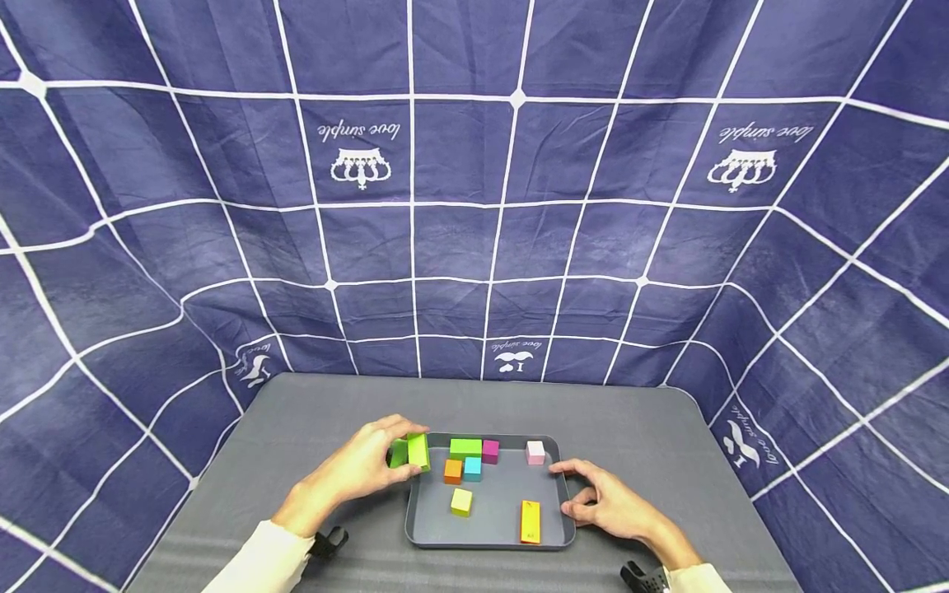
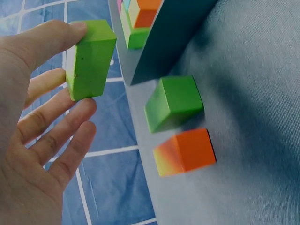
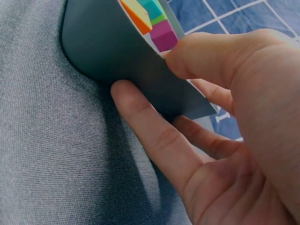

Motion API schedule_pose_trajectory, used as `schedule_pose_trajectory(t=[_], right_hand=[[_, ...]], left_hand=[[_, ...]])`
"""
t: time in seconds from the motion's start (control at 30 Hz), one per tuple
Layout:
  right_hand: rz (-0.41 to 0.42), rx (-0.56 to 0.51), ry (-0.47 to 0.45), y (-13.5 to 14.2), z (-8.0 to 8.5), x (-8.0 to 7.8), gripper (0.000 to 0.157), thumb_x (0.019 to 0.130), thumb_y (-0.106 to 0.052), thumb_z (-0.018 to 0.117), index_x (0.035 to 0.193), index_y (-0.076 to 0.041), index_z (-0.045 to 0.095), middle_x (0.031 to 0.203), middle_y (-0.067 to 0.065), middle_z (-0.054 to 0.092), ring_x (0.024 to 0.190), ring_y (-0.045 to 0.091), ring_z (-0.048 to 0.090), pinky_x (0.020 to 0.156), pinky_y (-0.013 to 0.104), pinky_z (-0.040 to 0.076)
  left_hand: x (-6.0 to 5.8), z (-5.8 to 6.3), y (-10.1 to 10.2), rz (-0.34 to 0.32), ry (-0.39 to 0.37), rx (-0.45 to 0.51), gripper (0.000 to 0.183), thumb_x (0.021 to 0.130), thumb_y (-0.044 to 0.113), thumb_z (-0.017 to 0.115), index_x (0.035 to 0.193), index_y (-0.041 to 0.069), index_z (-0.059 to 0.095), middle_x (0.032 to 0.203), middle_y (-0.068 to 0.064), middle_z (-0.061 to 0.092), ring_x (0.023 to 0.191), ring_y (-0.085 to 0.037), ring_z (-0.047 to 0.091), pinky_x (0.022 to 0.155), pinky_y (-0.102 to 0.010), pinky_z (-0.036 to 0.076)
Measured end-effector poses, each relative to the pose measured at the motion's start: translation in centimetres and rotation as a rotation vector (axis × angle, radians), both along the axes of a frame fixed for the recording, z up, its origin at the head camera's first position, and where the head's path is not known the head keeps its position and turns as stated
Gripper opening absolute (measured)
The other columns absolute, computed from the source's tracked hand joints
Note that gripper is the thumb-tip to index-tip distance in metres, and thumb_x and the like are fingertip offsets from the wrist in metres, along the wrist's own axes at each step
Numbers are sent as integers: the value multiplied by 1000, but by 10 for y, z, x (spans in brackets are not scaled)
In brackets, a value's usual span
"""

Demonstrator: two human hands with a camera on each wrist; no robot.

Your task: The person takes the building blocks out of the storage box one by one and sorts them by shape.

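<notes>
In the head view my left hand (image 1: 363, 461) is at the left rim of a grey tray (image 1: 489, 547). It pinches a light green rectangular block (image 2: 91, 61) between thumb and fingers, clear of the table in the left wrist view. A darker green block (image 2: 176, 103) and an orange-and-yellow block (image 2: 187, 152) stand on the table outside the tray, near this hand. My right hand (image 1: 611, 502) holds the tray's right side. The right wrist view has the thumb at the rim, with other fingers (image 3: 140, 112) against the outer wall.
Inside the tray are a green block (image 1: 465, 448), magenta cube (image 1: 490, 451), pink cube (image 1: 535, 453), orange cube (image 1: 453, 472), blue cube (image 1: 472, 469), yellow cube (image 1: 461, 502) and yellow-orange block (image 1: 530, 520). Blue checked cloth (image 1: 460, 239) hangs behind the grey table (image 1: 630, 412).
</notes>
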State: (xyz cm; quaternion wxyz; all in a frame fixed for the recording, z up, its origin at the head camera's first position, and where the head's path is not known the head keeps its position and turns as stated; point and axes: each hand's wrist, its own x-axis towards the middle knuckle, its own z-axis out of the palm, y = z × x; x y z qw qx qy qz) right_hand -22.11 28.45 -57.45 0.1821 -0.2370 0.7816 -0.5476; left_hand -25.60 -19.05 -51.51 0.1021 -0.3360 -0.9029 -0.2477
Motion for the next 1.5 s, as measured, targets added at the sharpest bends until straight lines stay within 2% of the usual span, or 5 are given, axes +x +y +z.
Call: schedule_pose_trajectory(t=[0.3, 0.4, 0.63, 0.9, 1.5], right_hand=[[-16, 13, 13, -1, 2, 0, 64, 105, -2, 82, 163, 3, 55, 159, 41, 46, 91, 7, 79, 80, 21, 66], [-24, 27, 18, -1, 2, 0, 63, 106, -3, 82, 163, 1, 56, 157, 39, 49, 91, 7, 79, 80, 22, 65], [-23, 20, 13, -1, 2, 1, 64, 106, -3, 81, 164, 0, 56, 155, 38, 52, 93, 8, 80, 82, 23, 66], [-38, 43, 20, -1, 3, 2, 63, 106, -6, 82, 164, -2, 57, 151, 35, 54, 90, 8, 79, 79, 22, 65], [-27, 39, 44, -1, 0, 3, 62, 106, -6, 82, 164, -1, 57, 157, 38, 48, 88, 5, 77, 77, 19, 60]], left_hand=[[0, -3, -19, 64, -27, 25, 55, 93, 18, 100, 143, 13, 80, 132, 0, 82, 107, -22, 78, 98, -44, 68], [-1, -7, -24, 83, 1, 31, 55, 91, 17, 101, 142, 14, 80, 132, 1, 82, 112, -19, 79, 103, -44, 68], [-3, -17, -40, 100, 100, 69, 55, 85, 11, 103, 136, 10, 83, 126, -1, 84, 106, -20, 81, 96, -43, 69], [-4, -24, -58, 186, 11, 75, 56, 87, 12, 103, 139, 14, 82, 130, 1, 84, 118, -29, 84, 102, -54, 69], [-7, -35, -92, 230, 18, 70, 54, 87, 9, 101, 137, 4, 82, 130, -8, 84, 110, -29, 83, 95, -51, 71]])
